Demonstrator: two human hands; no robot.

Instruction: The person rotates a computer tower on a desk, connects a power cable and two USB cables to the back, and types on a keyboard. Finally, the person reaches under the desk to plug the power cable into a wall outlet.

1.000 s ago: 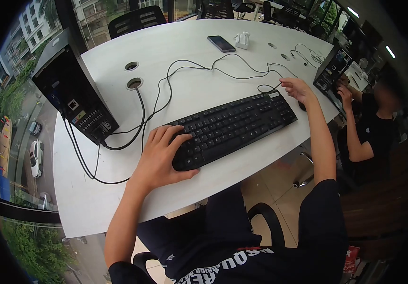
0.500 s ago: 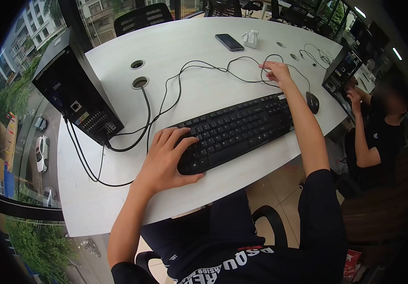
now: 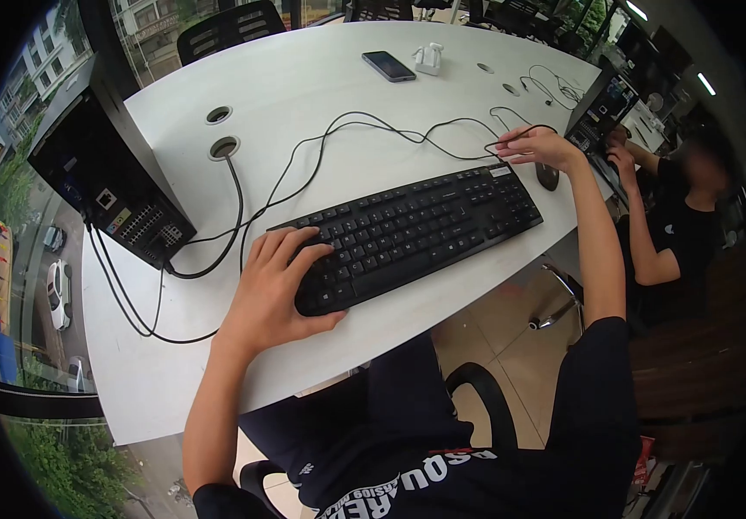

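A black keyboard [image 3: 421, 229] lies on the white table. My left hand [image 3: 269, 285] holds its left end, with fingertips on the keys and the thumb along the front corner. Beyond the keyboard's far right corner, my right hand [image 3: 542, 149] is raised with its fingers stretched to the left. A thin black cable [image 3: 364, 116] runs across the table to this hand and loops over it. Just below the right hand sits a black mouse [image 3: 548, 177], partly hidden by the wrist.
A black computer tower [image 3: 109, 173] with cables plugged in stands at the left. A phone [image 3: 389, 66] and a small white object [image 3: 428, 59] lie toward the back. Two cable holes [image 3: 224, 148] are at the left. Another person [image 3: 650, 216] works at a second tower [image 3: 602, 112] on the right.
My right hand has moved right and nearer the mouse; the round cable loop by its fingers has flattened and now lies over the hand. The view has shifted; my left hand stays on the keyboard.
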